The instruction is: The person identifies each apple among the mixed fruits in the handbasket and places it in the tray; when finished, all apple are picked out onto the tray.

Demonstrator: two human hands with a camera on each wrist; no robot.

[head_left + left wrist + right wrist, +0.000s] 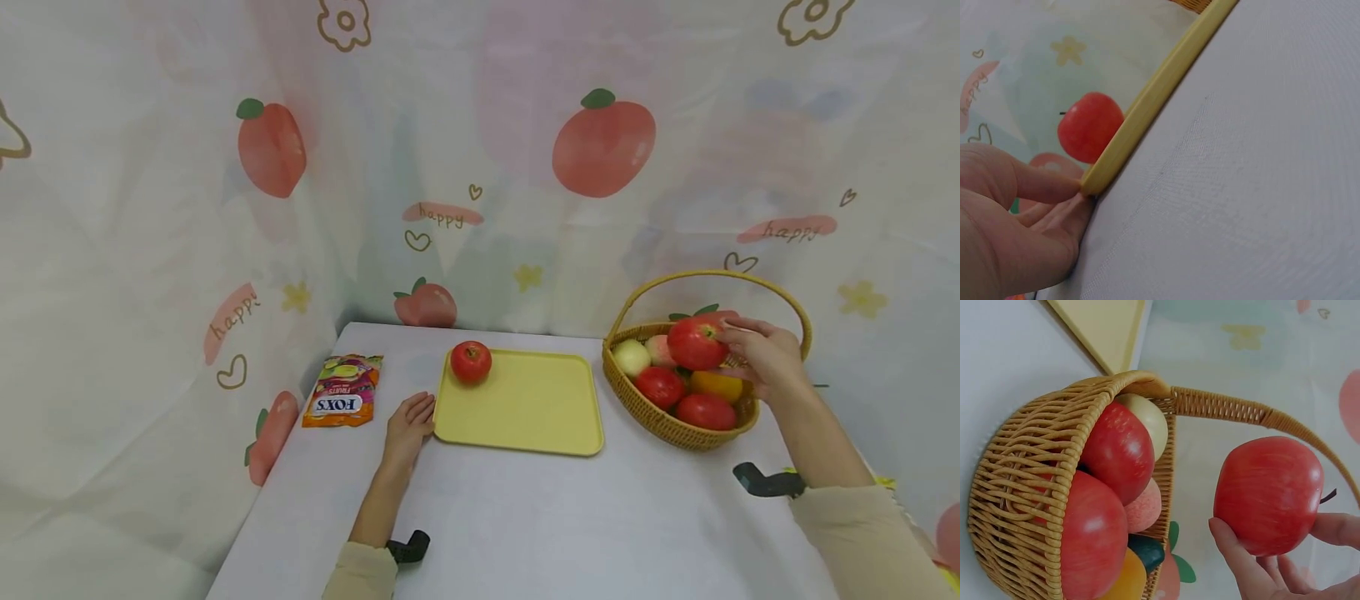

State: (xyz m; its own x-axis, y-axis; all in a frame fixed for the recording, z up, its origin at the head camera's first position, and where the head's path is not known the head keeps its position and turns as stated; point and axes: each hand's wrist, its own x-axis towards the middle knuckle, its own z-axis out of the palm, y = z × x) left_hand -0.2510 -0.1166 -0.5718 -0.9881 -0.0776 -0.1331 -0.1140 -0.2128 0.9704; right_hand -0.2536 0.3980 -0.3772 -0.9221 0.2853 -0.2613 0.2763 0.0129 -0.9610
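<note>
In the head view, my right hand [767, 354] grips a red apple [697, 344] above the wicker basket [652, 417]. The right wrist view shows that apple [1268, 494] between thumb and fingers, its dark stem pointing right, apart from the fruit below. Beside the yellow tray [525, 408], my left hand [408, 429] is at the near left corner. The left wrist view has thumb and fingers of this hand [1029, 219] meeting at the tray's rim [1141, 112]. Another red apple [471, 362] rests in the tray's far left corner.
Inside the basket lie several fruits, among them a pale green one [632, 358], red ones [705, 412] and a yellow one [716, 385]. A tall handle [708, 273] arches over it. A candy bag [345, 390] lies left of the tray. Patterned cloth hangs behind the white table [540, 525].
</note>
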